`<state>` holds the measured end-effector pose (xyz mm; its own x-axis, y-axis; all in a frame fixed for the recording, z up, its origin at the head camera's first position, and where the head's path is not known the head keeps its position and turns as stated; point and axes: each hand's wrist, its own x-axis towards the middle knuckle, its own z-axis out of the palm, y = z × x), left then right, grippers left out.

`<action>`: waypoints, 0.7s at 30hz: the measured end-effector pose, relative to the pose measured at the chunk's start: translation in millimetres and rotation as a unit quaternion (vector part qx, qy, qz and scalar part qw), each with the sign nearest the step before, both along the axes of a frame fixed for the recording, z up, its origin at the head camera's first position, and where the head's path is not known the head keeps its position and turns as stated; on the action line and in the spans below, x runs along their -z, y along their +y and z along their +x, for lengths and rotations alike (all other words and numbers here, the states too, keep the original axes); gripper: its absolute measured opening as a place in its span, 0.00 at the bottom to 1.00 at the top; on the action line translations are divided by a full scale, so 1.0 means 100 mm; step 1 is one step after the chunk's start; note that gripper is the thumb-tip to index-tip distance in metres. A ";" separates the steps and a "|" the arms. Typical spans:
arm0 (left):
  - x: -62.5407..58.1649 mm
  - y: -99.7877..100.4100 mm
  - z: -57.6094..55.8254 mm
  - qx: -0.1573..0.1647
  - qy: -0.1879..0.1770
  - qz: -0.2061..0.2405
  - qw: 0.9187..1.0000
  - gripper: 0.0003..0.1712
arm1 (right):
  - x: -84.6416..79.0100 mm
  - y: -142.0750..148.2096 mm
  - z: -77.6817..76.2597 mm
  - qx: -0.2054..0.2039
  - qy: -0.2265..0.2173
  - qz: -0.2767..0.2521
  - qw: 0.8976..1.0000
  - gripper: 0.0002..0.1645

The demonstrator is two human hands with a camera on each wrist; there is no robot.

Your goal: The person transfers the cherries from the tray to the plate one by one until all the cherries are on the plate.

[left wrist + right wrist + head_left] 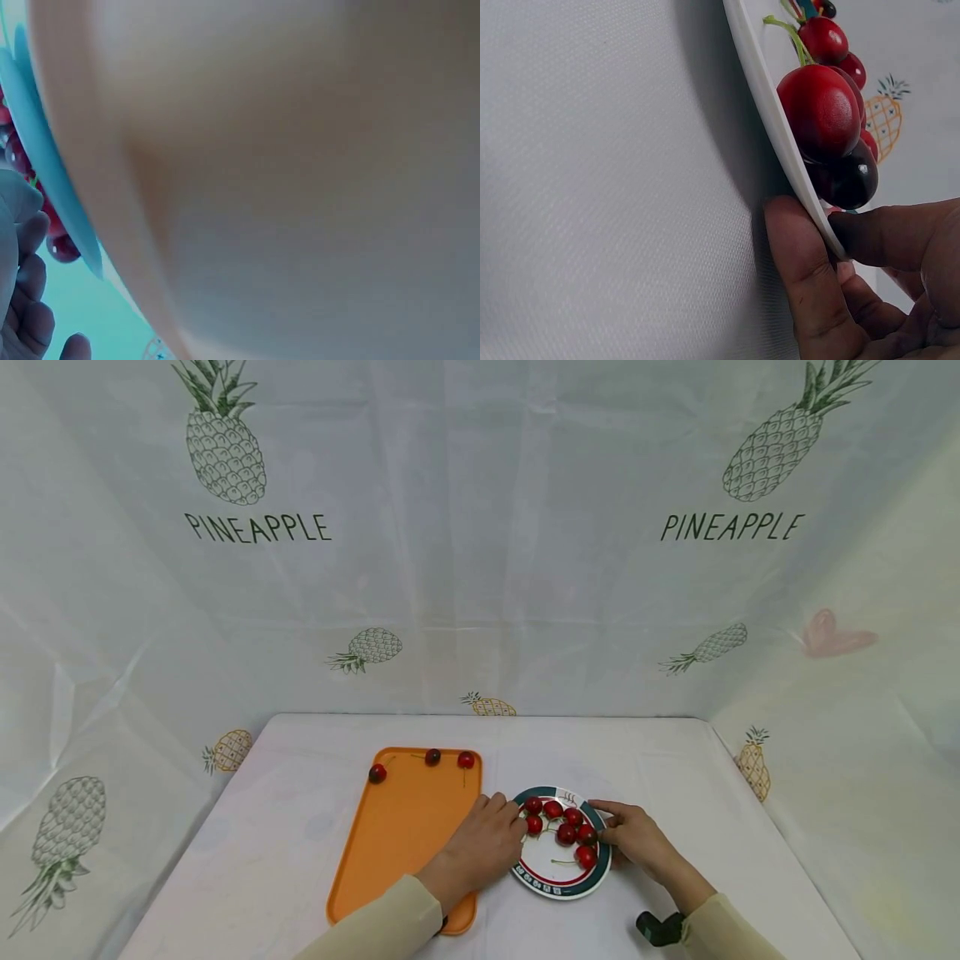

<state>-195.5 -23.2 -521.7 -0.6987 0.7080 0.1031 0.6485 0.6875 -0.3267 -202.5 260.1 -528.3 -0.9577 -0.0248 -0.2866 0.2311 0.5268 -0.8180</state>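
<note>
A white plate (536, 857) with a dark green rim holds several red cherries (566, 834) with green stems. My right hand (870, 292) grips its right rim, thumb and finger on either side of the edge. At the left rim is my left hand (487, 843), its fingers bent and their tips close to a cherry (533, 825). In the left wrist view those fingers (31, 277) curl beside the cherries; whether they pinch one or its stem is unclear. An orange tray (397, 827) lies under the left forearm, with cherries (432, 757) along its far end.
A dark green object (660, 929) lies by the right sleeve. Something dark (443, 923), partly hidden by the left sleeve, sits at the tray's near right corner. A white, pineapple-printed cloth (480, 568) hangs behind the white table (247, 877).
</note>
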 end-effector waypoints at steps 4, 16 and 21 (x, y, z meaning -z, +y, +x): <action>-0.04 -0.01 -0.03 -0.019 -0.003 0.018 1.000 0.19 | 0.00 0.00 0.01 -0.002 0.003 0.004 1.000 0.35; -0.16 -0.29 -0.38 -0.101 -0.006 0.127 0.987 0.12 | -0.02 -0.01 0.01 0.007 0.000 0.001 1.000 0.35; -0.16 -0.40 -0.53 -0.128 -0.001 0.145 0.981 0.15 | -0.02 -0.02 0.02 0.013 -0.004 0.001 1.000 0.35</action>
<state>-248.9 -63.6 -505.7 -0.8499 0.4510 0.2726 0.4433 0.8915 -0.0930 -200.7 258.5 -526.7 -0.9556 0.0000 -0.2945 0.2512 0.5224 -0.8149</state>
